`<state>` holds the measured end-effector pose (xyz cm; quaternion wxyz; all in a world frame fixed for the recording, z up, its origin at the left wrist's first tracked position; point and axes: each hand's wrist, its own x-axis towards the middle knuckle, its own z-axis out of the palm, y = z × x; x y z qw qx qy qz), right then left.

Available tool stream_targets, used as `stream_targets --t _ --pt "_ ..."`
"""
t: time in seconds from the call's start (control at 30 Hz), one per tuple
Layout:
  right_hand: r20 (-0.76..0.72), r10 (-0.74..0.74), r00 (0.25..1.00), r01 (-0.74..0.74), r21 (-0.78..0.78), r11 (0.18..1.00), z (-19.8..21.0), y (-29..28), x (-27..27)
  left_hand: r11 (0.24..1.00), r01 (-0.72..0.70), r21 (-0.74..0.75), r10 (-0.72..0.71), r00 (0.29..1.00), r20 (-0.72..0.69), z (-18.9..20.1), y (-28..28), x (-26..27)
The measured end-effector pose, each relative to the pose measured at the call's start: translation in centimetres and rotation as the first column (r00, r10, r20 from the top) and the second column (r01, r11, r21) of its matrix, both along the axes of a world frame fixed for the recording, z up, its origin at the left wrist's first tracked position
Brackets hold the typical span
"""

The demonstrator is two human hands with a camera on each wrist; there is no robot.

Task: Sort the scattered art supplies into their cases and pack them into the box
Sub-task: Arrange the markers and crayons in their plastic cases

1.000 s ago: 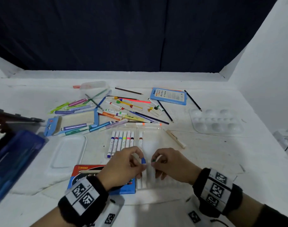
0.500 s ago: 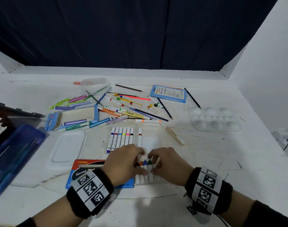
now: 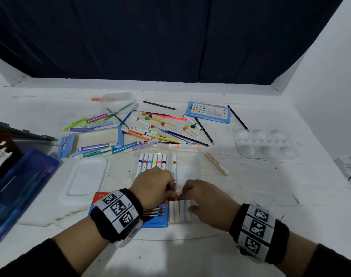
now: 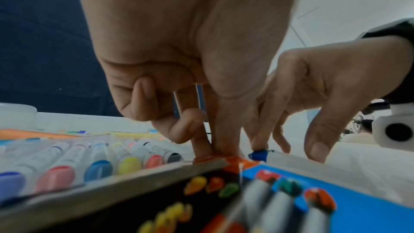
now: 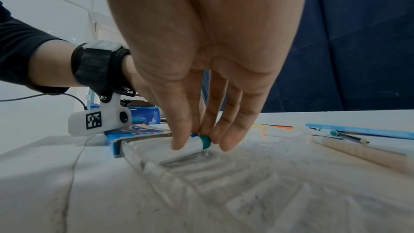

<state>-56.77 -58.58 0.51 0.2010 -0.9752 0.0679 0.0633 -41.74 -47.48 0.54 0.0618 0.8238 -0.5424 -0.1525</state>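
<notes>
Surface: a white table (image 3: pixel 250 196) is carrying everything, scuffed and marked with thin cracks.
12 o'clock: a loose heap of markers and pencils (image 3: pixel 150 126) is lying scattered, with a clear tub (image 3: pixel 116 98) just behind it.
1 o'clock: a blue card box (image 3: pixel 208 112) is lying flat, a dark pencil (image 3: pixel 237 117) beside it.
2 o'clock: a white paint palette (image 3: pixel 266 144) is sitting well apart from the heap.
Centre: a clear marker tray (image 3: pixel 187 166) is holding a row of markers.
9 o'clock: a white lid (image 3: pixel 86 176) is lying flat; a dark blue case (image 3: pixel 21 186) is sitting at the edge.
6 o'clock: a red-and-blue box (image 3: pixel 156 222) is lying flat.
</notes>
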Motion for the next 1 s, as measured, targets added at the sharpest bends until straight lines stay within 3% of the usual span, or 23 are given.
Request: stream_targets --t 0.33,0.5,1.0 --pt "-0.071 0.08 0.994 -0.089 -0.14 0.986 0.1 0.5 1.0 1.0 0.02 0.004 -0.02 0.999 0.038 0.1 -0.5 0.0" --pt "-0.115 0.058 0.992 -0.061 -0.021 0.998 0.5 -0.7 1.5 1.0 0.017 0.022 -0.019 0.998 0.054 0.1 -0.3 0.1" --pt "-0.08 -0.11 0.991 0.113 0.043 0.993 -0.4 -0.7 1.7 1.0 -0.005 0.006 0.005 0.999 0.031 -0.3 -0.1 0.3"
